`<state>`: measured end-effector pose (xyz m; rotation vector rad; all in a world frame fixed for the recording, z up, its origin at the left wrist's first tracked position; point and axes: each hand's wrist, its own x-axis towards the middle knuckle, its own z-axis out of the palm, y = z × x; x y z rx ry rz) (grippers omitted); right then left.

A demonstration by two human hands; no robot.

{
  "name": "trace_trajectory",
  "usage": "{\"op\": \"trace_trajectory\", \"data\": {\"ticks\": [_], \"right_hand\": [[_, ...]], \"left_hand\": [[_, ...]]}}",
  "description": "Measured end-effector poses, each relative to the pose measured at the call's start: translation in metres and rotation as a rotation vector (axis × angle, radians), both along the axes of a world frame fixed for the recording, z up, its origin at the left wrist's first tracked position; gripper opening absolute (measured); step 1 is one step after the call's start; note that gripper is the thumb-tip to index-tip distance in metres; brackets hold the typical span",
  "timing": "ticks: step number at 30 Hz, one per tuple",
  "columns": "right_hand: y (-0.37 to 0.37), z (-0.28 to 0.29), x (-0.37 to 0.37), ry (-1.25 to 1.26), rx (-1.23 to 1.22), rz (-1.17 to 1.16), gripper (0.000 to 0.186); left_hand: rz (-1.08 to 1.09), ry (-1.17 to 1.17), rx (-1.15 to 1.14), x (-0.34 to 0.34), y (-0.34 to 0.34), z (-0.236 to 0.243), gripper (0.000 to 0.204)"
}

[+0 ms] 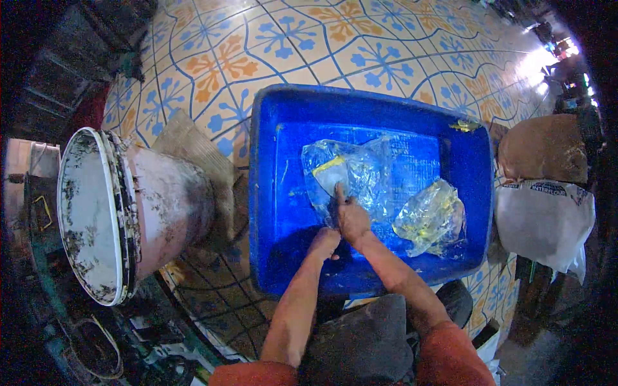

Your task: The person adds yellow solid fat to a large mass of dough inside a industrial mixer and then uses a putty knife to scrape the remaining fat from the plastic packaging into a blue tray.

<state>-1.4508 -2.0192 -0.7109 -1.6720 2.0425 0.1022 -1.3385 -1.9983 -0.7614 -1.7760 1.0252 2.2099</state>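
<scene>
Our right hand [353, 222] reaches over the clear, crumpled plastic bag [368, 172] lying left of centre in the blue rectangular plastic tub [270, 186], index finger extended; our left hand [326, 243], fingers curled, sits just beside the right, and we cannot tell whether either grips the plastic. We would do best to steady the bag's near edge and work gently, clear of the second crumpled, yellow-marked clear plastic bag [426, 222].

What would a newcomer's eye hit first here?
The big blue tub mid-frame, with crumpled clear plastic by the right hand and a second, yellow-streaked clump toward its right end. Next, the dark-smudged whitish bucket left of the tub, then the floor patterned in blue and orange beyond it.
</scene>
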Motion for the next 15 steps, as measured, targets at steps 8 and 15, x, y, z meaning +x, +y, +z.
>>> {"op": "trace_trajectory", "data": {"ticks": [8,15], "right_hand": [[0.009,0.036,-0.044,0.138,0.020,0.165,0.065],[0.044,0.065,-0.088,0.210,-0.012,0.209,0.055]], "left_hand": [[-0.089,-0.096,-0.084,0.027,-0.011,0.014,0.029],[-0.217,-0.035,-0.010,0.036,-0.024,0.019,0.036]]}}
